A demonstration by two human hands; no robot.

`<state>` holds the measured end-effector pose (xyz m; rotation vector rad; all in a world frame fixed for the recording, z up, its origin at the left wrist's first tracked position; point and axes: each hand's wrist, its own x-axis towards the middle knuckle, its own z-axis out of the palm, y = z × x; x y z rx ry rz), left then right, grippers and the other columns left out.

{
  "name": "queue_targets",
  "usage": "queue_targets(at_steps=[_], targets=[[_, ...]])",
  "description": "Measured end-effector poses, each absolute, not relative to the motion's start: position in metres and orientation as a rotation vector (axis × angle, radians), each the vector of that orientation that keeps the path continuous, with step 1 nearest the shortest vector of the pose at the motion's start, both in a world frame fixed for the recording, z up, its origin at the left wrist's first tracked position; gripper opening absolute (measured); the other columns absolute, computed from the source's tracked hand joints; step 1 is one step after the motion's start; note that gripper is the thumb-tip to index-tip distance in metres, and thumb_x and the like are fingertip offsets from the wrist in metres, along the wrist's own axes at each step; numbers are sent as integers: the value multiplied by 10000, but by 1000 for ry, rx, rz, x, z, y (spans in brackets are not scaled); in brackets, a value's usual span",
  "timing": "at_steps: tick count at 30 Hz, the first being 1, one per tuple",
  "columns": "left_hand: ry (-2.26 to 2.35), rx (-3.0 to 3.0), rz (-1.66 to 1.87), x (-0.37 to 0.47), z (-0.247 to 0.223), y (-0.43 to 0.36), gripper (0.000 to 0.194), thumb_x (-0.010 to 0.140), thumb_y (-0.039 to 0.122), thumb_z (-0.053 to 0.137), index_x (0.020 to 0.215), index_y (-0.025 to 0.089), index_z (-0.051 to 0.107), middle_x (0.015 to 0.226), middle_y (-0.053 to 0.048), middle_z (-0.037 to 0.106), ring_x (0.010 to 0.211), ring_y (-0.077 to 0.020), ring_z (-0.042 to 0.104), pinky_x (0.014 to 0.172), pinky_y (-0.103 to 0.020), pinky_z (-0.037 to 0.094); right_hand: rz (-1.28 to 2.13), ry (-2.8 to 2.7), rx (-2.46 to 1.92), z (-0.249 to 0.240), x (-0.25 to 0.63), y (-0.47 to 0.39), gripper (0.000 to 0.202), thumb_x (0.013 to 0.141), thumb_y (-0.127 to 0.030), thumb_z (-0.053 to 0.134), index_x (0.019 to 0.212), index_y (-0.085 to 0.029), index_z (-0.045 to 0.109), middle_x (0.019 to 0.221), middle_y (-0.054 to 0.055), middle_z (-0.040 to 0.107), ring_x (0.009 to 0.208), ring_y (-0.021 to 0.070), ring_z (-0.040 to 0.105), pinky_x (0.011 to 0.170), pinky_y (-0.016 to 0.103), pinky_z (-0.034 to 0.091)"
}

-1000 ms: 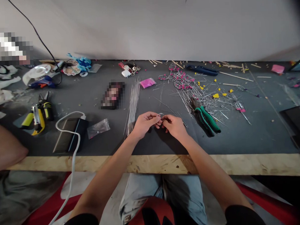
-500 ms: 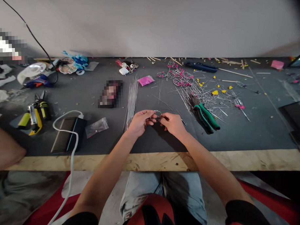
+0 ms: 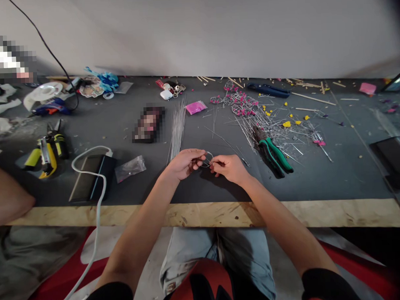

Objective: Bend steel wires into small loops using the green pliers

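A thin silvery wire bent into a loop [image 3: 210,155] is held between my two hands above the dark tabletop. My left hand [image 3: 187,162] pinches the loop's left side with thumb and fingers. On its right side, the fingertips of my right hand [image 3: 229,167] are closed on the same wire. Just beyond my left hand lies a bundle of straight wires [image 3: 178,129]. To the right of my right hand rest green-and-black pliers [image 3: 272,154]. Behind them spreads a heap of wire pieces with pink bits [image 3: 242,102].
A power bank [image 3: 92,178] with a white cable, a small plastic bag [image 3: 130,168] and a yellow cutter [image 3: 47,162] lie left. A pink packet [image 3: 196,107] sits behind the hands. A co-worker's arm [image 3: 9,194] reaches in at the left edge. Wooden sticks [image 3: 313,98] lie farther back.
My right hand has shifted slightly left and down along the wire loop. The loop has turned a little, and my left fingers have opened slightly around it.
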<state>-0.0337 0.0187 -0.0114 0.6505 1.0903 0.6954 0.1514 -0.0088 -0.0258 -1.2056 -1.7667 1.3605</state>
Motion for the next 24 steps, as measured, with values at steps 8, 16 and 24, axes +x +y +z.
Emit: queue_targets(at_steps=[8,16,24], targets=[[1026,608,655,-37,-8,18,88,714,204,682,731,123,652,589,5,545,400,-15,409,298,-126,251,1430,-1697,-1137,-28,149,-15,147,773,-250,540,804,-177,664,685,12,678,646,136,661,649,260,531],[972,914,1089,-18,-20,6,224,743,343,675,862,155,650,736,-15,664,675,-111,638,652,-247,541,1558,-873,-1127,-30,152,5,226,720,-256,615,938,-196,618,723,-4,676,624,139,666,619,298,573],[1098,2329,1101,-5,-25,-5,188,870,244,521,965,197,676,924,-57,704,905,-166,630,834,-346,488,1697,-768,-1040,-29,152,4,192,693,-323,710,833,-195,680,736,-13,675,650,84,622,635,211,535]])
